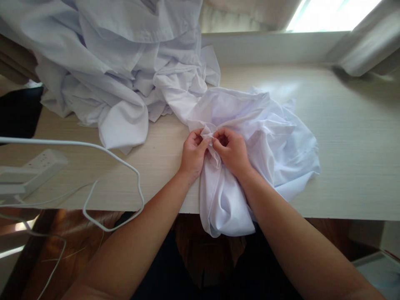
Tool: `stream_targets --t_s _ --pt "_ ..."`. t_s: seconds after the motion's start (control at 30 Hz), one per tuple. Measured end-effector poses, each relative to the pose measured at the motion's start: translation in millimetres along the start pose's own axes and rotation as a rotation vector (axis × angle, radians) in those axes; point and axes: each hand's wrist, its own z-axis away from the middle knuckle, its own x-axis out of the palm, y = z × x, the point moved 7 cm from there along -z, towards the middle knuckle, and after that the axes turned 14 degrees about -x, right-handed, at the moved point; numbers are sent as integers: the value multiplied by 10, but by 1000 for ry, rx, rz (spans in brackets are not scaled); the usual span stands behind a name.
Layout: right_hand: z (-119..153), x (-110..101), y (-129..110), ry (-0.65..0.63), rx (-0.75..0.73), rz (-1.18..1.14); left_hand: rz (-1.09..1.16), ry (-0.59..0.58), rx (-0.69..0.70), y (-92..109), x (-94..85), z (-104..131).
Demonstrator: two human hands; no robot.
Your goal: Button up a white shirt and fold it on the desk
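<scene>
A crumpled white garment [281, 150] lies on the pale table, and part of it hangs over the front edge. My left hand [194, 153] pinches a gathered bit of the fabric between thumb and fingers. Close beside it, my right hand [231, 149] grips the same gathered spot, with the two thumbs nearly touching. Whatever small detail sits between the fingertips is too small to make out. The cloth's kind, perhaps a shirt, cannot be told for certain from its folds.
A large heap of white garments [125, 62] covers the table's back left and touches the held one. At left, a white power strip [40, 171] and a looping white cable [125, 160] lie near my left forearm. A curtain [371, 37] hangs at the back right.
</scene>
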Motion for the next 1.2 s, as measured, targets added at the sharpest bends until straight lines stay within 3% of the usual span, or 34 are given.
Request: stream_targets --t_s 0.27,0.6,0.97,1.2 --pt "-28 -22 91 8 42 -64 29 -16 -31 -9 17 2" --pt "-38 -12 221 52 120 -325 44 -19 -43 4 25 -6" --pt "-23 -1 217 61 114 -262 -48 20 -18 11 1 7" --pt "-16 29 235 46 201 -344 -84 12 26 27 -7 -9"
